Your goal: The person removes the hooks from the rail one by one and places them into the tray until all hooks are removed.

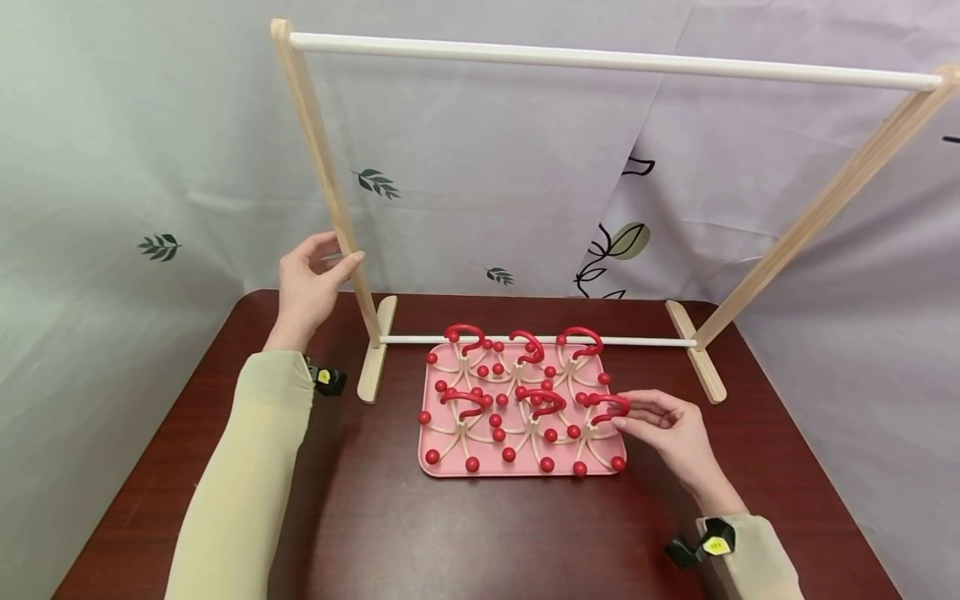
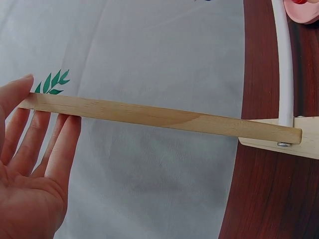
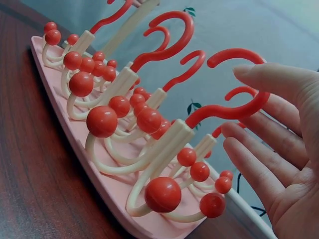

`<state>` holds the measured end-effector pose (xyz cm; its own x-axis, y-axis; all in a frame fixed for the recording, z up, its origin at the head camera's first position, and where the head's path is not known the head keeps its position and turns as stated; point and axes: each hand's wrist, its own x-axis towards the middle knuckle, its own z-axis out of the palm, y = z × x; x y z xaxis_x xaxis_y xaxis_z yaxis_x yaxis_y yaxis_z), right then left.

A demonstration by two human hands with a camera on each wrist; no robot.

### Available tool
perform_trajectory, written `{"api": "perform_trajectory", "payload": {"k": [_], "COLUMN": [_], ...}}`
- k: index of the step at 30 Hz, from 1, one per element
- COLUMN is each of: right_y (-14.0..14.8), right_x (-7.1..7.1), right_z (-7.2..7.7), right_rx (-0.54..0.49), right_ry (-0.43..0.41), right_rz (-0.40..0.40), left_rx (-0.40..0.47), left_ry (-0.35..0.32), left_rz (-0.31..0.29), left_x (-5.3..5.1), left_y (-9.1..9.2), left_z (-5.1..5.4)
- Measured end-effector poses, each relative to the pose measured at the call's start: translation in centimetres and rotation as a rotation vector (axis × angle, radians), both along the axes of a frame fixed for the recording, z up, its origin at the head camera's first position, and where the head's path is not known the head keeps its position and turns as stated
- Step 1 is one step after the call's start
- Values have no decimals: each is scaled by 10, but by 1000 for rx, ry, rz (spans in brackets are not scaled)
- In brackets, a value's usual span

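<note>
My left hand grips the wooden left upright of a rack, thumb on one edge and fingers on the other, as the left wrist view shows. My right hand is at the red hook of the front right multi-arm hanger. Its thumb and loosely extended fingers lie on either side of the hook, with a gap between them. Several such hangers, each with cream arms tipped by red balls, stand in two rows on a pink tray.
A white top bar spans the rack high up, and a lower white bar runs behind the tray. Wooden feet, the right one included, stand on the dark red table. A patterned cloth hangs behind.
</note>
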<state>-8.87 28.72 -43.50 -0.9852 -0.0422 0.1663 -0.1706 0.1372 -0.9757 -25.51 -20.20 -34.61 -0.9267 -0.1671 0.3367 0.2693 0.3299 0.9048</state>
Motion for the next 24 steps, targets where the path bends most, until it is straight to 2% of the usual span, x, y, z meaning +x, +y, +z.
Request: {"api": "perform_trajectory", "payload": {"k": [4, 10, 18, 24], "right_y": [0, 8, 16, 25], "right_x": [2, -3, -14, -23], "right_z": [5, 16, 47, 72], "right_rx": [-48, -114, -430, -506], "right_ry": [33, 149, 395, 494], "right_rz": [-9, 46, 119, 54], "left_rx": [-9, -13, -23, -60], "left_ry": [-1, -6, -14, 9], "left_rz": [0, 1, -5, -43], "left_x": [1, 6, 10, 21], "left_y": [-2, -4, -6, -12], "left_z": [-2, -3, 2, 10]}}
